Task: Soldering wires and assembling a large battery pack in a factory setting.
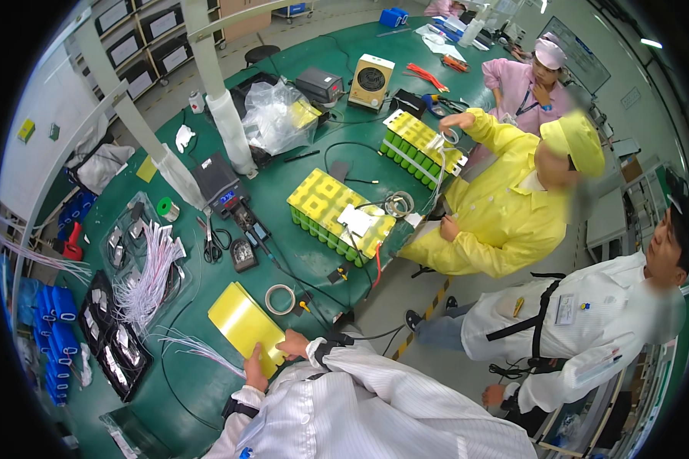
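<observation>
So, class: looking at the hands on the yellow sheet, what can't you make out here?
Head view:
- Left hand palm: turned away from the camera.
- Right hand fingertips: too small to see their grip.
- Yellow sheet near edge: hidden under both hands.
- Forearms: covered by white sleeves.

Bright, even overhead light; strong fisheye bending; rim dark, perhaps blurred.

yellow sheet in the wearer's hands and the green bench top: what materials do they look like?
Yellow sheet: likely thin insulating paper or plastic film; flat, matte, evenly coloured, held at its near edge by the left hand and right hand. Green bench top: probably a rubber or vinyl mat; smooth, with a soft sheen. Neither is certain from looks alone.
</observation>
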A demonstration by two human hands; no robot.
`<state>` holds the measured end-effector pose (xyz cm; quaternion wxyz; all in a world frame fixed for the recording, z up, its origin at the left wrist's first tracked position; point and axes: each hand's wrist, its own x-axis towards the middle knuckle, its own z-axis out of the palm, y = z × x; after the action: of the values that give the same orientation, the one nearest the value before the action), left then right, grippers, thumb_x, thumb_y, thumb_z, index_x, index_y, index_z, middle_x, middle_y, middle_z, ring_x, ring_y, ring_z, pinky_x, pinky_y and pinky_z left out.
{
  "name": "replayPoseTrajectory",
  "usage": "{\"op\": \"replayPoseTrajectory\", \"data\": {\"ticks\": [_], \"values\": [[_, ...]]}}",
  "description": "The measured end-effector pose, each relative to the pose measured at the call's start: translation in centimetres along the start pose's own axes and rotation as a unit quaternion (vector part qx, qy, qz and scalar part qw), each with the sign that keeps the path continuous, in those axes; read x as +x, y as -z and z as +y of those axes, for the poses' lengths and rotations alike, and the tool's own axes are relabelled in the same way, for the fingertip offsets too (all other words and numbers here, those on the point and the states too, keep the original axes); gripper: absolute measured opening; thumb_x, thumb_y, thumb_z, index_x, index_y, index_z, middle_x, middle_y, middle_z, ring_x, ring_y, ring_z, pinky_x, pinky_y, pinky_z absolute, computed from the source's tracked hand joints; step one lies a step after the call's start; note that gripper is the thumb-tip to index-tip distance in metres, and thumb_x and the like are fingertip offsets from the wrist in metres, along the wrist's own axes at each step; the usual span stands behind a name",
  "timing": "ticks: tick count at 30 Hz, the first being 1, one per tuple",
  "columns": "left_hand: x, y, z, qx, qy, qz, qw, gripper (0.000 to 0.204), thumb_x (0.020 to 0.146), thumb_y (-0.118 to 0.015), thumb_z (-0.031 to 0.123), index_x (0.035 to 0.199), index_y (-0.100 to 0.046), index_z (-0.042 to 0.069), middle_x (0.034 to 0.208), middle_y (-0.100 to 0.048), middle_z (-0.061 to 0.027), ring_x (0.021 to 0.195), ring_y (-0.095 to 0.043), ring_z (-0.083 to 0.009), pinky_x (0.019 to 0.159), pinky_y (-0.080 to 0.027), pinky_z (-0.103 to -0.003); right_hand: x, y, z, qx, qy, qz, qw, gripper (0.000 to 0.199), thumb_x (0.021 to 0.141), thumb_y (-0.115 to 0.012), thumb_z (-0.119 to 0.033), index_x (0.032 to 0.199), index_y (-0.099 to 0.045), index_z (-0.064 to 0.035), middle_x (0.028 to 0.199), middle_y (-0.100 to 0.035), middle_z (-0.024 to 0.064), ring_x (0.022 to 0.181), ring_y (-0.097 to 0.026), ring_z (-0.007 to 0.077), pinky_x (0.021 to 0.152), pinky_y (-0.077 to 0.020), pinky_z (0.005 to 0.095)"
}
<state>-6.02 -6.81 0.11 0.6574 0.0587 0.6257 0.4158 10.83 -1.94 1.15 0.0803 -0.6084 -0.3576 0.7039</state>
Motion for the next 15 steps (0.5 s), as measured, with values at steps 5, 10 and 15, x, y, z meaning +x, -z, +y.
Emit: {"op": "replayPoseTrajectory", "data": {"ticks": [5, 10, 15], "values": [[-2.5, -2.4, 1.9, 0.083, -0.031, 0.033, 0.995, 0.042, 0.085, -0.061, 0.026, 0.117, -0.049, 0.001, 0.109, -0.057, -0.0073, 0.094, -0.056, -0.0198, 0.076, -0.046, -0.033, -0.8, 1.7, -1.6, 0.016, 0.007, -0.072, 0.997, 0.049, 0.074, -0.064, -0.023, 0.110, -0.046, 0.0056, 0.103, -0.056, 0.0178, 0.077, -0.064, 0.0264, 0.058, -0.0546, 0.0332], [-3.2, -1.6, 1.3, 0.112, -0.011, 0.055, 0.992, 0.049, 0.084, -0.062, 0.032, 0.117, -0.049, -0.002, 0.108, -0.057, -0.0099, 0.091, -0.057, -0.0208, 0.077, -0.046, -0.034, -0.8, 2.1, -2.2, -0.014, 0.016, -0.150, 0.988, 0.056, 0.072, -0.063, -0.024, 0.112, -0.045, 0.0107, 0.105, -0.055, 0.0208, 0.085, -0.062, 0.0277, 0.061, -0.0536, 0.0347], [-6.3, -5.3, 2.4, 0.253, 0.011, 0.095, 0.963, 0.053, 0.085, -0.059, 0.039, 0.115, -0.051, -0.004, 0.108, -0.057, -0.0110, 0.091, -0.055, -0.0202, 0.077, -0.045, -0.034, 0.5, 2.5, -2.1, -0.124, 0.134, -0.078, 0.980, 0.069, 0.071, -0.064, -0.032, 0.116, -0.041, 0.0143, 0.113, -0.053, 0.0280, 0.105, -0.054, 0.0348, 0.085, -0.0439, 0.0372]]}}
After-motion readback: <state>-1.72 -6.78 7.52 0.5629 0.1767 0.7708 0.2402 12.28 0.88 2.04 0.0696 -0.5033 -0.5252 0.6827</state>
